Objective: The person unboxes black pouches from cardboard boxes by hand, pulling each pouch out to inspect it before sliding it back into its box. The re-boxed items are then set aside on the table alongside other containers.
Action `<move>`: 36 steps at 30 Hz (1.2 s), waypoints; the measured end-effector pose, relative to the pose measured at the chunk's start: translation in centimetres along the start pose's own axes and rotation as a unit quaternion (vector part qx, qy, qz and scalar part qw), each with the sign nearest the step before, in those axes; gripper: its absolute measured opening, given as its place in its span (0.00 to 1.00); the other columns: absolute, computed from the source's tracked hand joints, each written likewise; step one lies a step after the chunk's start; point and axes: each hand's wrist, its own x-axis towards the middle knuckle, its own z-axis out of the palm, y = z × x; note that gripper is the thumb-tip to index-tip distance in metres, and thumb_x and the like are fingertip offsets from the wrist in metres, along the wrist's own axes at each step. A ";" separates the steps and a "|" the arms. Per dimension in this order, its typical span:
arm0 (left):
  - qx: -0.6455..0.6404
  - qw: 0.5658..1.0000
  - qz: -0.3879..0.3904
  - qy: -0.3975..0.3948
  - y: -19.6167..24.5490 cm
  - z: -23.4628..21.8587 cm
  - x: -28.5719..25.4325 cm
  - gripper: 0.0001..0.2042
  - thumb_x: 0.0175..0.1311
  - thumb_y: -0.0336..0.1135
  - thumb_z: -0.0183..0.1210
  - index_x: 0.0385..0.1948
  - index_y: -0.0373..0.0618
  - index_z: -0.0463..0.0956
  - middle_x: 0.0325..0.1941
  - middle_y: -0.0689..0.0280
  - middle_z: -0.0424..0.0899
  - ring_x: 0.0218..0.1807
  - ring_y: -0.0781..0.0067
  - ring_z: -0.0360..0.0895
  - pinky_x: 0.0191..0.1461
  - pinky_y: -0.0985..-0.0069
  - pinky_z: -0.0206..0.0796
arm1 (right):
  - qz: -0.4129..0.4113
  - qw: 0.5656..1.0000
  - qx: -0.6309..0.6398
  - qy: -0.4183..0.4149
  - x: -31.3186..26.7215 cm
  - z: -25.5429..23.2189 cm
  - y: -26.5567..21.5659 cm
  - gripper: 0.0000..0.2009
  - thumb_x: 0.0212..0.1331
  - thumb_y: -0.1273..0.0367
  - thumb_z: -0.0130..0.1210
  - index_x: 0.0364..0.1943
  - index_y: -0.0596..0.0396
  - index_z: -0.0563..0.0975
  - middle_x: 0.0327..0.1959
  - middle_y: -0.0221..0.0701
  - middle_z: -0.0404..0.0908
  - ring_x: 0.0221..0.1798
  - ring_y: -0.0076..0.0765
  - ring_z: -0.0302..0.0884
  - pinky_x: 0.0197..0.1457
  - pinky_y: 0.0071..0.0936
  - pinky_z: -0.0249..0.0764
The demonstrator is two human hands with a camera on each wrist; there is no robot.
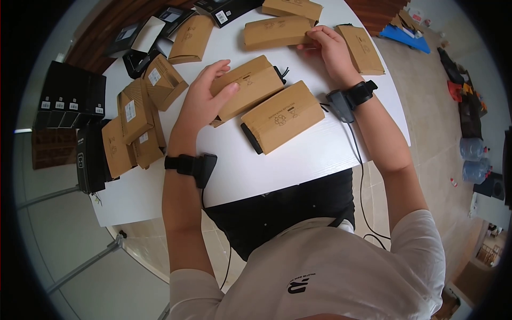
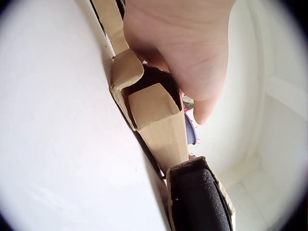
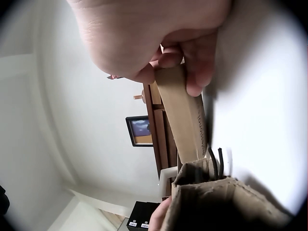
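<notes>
With my right hand (image 1: 335,54) I pinch the near right end of a long brown cardboard box (image 1: 277,33) toward the back of the table. In the right wrist view, thumb and fingers stand on either side of that box (image 3: 180,110). My left hand (image 1: 202,98) lies at the left end of another cardboard box (image 1: 250,85), its fingers extended and the thumb over the top. Flaps stand open at this box's near end (image 2: 159,108), and black cords stick out of its far end. Nearer me sits a third cardboard box (image 1: 285,117) with dark padded material (image 2: 199,202) showing in its open end.
More brown boxes (image 1: 128,112) are piled at the left, beside black boxes (image 1: 69,96). Another cardboard box (image 1: 362,49) stands at the right edge of the white table (image 1: 224,176). Black boxes (image 1: 226,10) line the back. Cables hang from both wrist cameras.
</notes>
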 end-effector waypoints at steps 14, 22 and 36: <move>0.007 0.998 0.052 0.035 0.2 -0.3 0.2 0.49 0.41 0.35 0.76 0.71 0.44 0.57 0.67 0.54 0.69 0.67 0.58 0.68 0.69 0.64 0.63 | -0.014 0.962 -0.021 -0.272 -2.5 1.0 -1.3 0.06 0.69 0.67 0.53 0.38 0.54 0.76 0.29 0.26 0.77 0.29 0.24 0.76 0.36 0.20 0.71; 0.042 0.995 0.077 0.039 1.0 -0.4 0.2 0.48 0.40 0.31 0.76 0.70 0.43 0.60 0.65 0.55 0.71 0.66 0.60 0.69 0.69 0.65 0.64 | 0.017 0.982 -0.059 -0.179 -2.0 1.6 -0.4 0.11 0.70 0.65 0.52 0.44 0.55 0.81 0.24 0.19 0.73 0.23 0.15 0.64 0.29 0.16 0.63; 0.027 0.995 0.093 0.026 1.6 0.0 0.0 0.49 0.40 0.29 0.77 0.70 0.43 0.58 0.64 0.60 0.71 0.65 0.62 0.70 0.70 0.67 0.63 | -0.021 0.960 -0.090 -0.263 -1.8 1.3 0.7 0.16 0.67 0.66 0.57 0.55 0.58 0.78 0.24 0.15 0.69 0.25 0.11 0.60 0.29 0.13 0.60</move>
